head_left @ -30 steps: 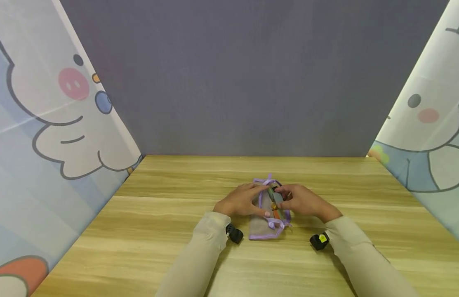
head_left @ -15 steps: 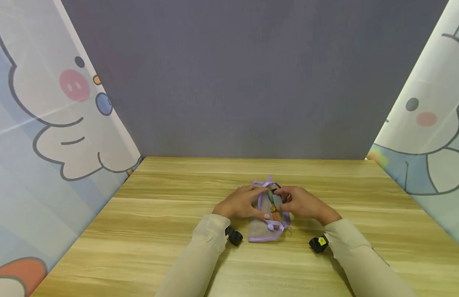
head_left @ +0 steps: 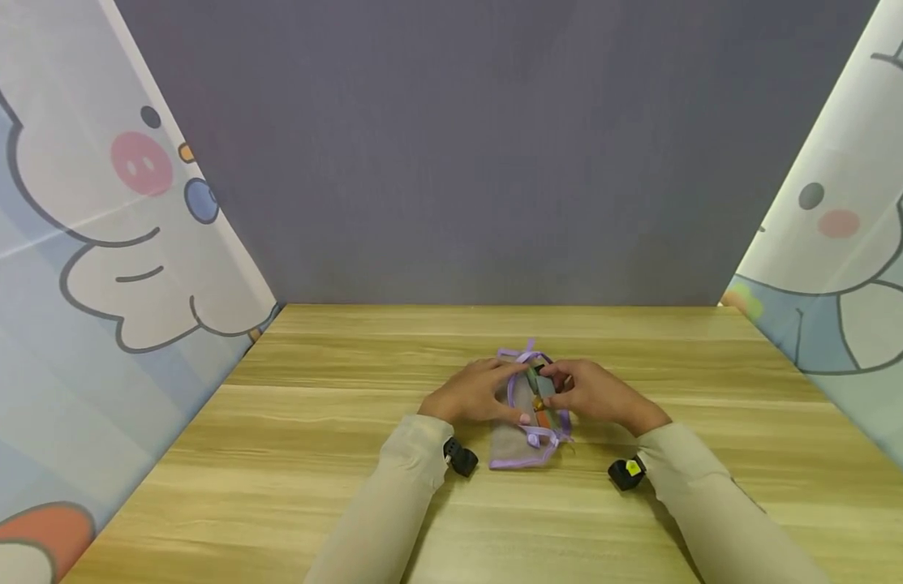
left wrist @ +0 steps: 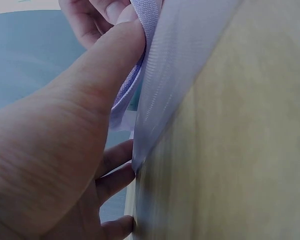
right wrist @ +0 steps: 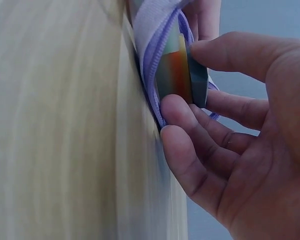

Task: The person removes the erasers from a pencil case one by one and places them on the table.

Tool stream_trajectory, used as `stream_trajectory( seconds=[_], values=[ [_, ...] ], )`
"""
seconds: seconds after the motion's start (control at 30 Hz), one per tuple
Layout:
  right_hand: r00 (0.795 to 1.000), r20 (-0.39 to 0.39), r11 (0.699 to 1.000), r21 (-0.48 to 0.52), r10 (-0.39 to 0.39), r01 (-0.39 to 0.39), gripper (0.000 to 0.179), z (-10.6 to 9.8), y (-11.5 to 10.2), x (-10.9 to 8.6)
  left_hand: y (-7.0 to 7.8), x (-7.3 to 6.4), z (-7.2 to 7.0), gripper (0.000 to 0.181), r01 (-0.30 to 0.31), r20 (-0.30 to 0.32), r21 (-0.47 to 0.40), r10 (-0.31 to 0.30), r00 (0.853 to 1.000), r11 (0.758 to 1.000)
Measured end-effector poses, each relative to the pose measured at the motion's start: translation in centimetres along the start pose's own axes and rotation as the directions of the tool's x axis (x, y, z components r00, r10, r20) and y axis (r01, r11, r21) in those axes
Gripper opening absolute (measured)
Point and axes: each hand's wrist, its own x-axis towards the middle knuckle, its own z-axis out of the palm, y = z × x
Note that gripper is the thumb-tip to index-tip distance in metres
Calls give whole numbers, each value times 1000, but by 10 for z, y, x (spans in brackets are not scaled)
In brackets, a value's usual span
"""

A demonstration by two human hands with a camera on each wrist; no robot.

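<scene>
A see-through mesh pouch [head_left: 511, 446] with purple trim lies on the table, its mouth open to the right. My left hand [head_left: 476, 393] holds the pouch's mouth from the left, thumb and index finger spread along the trim. In the left wrist view, the thumb [left wrist: 125, 37] presses on the purple edging [left wrist: 147, 20]. My right hand [head_left: 593, 393] reaches the mouth from the right. Its thumb and fingers pinch a flat dark grey block-like piece [right wrist: 197, 82]. Beside that piece, inside the trim, sits an orange and yellow piece [right wrist: 179, 70]. Green and brown bits also show in the pouch.
The wood-grain table [head_left: 312, 487] extends around the pouch. A dark grey panel [head_left: 451, 162] stands along its back edge. Cartoon-printed cloths hang at the left [head_left: 130, 284] and right [head_left: 845, 243]. Black wrist cameras sit under each wrist.
Both hands and the pouch keep nearly the same places. The whole head view shifts slightly down and back up.
</scene>
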Motion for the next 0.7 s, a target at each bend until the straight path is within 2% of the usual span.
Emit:
stream_trajectory(
  seconds=[0.7],
  values=[
    [1000,-3,1000,-21,21,-21,54,3,0,-3,-1,-1,1,89,-23,-7,-6,23,1000,1000]
  ],
)
